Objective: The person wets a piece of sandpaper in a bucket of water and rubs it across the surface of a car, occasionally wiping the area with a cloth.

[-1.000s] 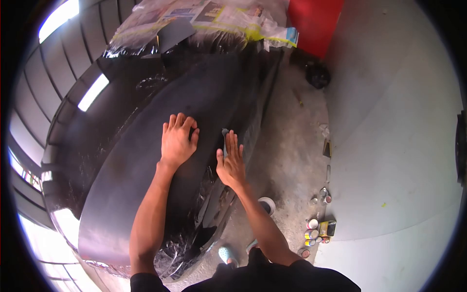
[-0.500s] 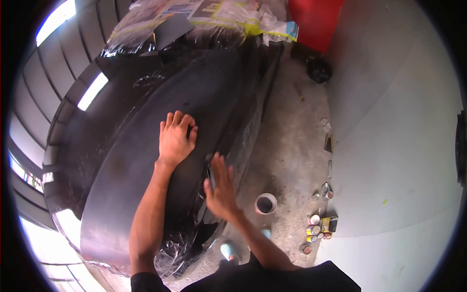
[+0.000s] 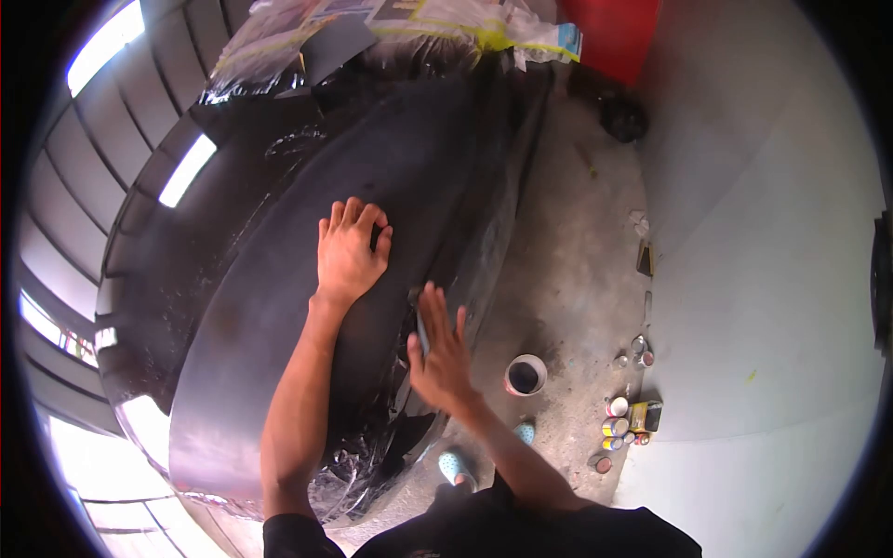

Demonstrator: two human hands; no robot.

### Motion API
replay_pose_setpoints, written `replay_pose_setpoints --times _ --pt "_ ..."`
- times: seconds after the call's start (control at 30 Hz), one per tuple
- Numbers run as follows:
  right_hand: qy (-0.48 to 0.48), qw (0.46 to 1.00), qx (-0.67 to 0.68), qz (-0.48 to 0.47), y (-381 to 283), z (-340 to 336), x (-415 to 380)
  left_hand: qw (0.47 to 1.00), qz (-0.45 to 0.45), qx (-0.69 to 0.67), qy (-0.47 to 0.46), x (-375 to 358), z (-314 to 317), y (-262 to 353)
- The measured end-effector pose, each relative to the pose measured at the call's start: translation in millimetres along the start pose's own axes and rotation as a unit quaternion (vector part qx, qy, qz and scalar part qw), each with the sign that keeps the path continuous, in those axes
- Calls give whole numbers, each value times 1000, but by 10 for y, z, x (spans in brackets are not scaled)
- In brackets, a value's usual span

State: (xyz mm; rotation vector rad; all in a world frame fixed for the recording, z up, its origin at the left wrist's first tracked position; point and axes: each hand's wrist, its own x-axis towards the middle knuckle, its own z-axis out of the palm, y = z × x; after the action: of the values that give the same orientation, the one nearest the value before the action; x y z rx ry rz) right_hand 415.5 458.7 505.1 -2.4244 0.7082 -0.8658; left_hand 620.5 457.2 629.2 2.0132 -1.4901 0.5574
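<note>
A dark, matte car panel (image 3: 251, 307) lies below me, framed by masking plastic. My left hand (image 3: 352, 251) rests on its upper surface, wrist bent, fingers apart and slightly curled, with nothing in it. Lower and to the right, my right hand (image 3: 445, 363) presses along the panel's side edge. Between its thumb and fingers shows the rim of a thin grey piece of sandpaper (image 3: 423, 335), mostly hidden by the palm.
A bucket (image 3: 512, 381) of dark liquid stands on the concrete floor (image 3: 567, 251). Several cans (image 3: 614, 428) line the base of the grey wall (image 3: 744, 279). Plastic sheeting (image 3: 419, 70) covers the far part of the car, with a dark grey sheet (image 3: 337, 51) on it.
The whole view has shifted, so the panel and bucket sit farther right and slightly higher. My left hand keeps its place on the panel; my right hand stays at the edge, its fingers less blurred.
</note>
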Motion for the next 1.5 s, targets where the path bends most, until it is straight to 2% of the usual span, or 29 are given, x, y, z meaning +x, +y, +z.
replay_pose_setpoints --times 0.07,0.13,0.23,0.43,0.57,0.63,0.77,0.9,1.0,1.1,1.2,1.33,1.43,1.5 --pt "8 1000 9 14 49 5 164 1000 3 1 3 5 9 13" --pt "28 999 37 27 -32 23 96 1000 10 3 9 4 24 5" --pt "9 1000 2 11 -245 99 -227 1000 19 2 16 18 38 -15" --pt "25 999 17 42 27 55 308 1000 17 16 5 -4 12 4" --pt "12 1000 6 28 -151 110 -55 1000 24 16 12 29 24 -15" --pt "0 1000 -17 13 -61 14 52 1000 19 17 6 2 18 -7" --pt "60 995 -64 45 543 40 888 1000 13 17 0 -28 12 -9" --pt "11 999 -26 25 36 31 159 1000 22 17 8 15 37 -6" --pt "15 999 -35 -14 113 -10 153 1000 13 17 0 12 20 7" --pt "3 998 -38 43 526 -196 862 1000 11 11 3 21 10 23" --pt "49 997 -24 60 547 -23 856 1000 11 14 0 4 -7 34" --pt "22 999 -30 16 217 104 203 1000 14 14 2 28 6 29" --pt "29 999 -19 7 533 -101 656 1000 7 12 -2 27 0 29" --pt "27 999 -17 37 669 -89 851 1000 8 13 -4 1 0 26"
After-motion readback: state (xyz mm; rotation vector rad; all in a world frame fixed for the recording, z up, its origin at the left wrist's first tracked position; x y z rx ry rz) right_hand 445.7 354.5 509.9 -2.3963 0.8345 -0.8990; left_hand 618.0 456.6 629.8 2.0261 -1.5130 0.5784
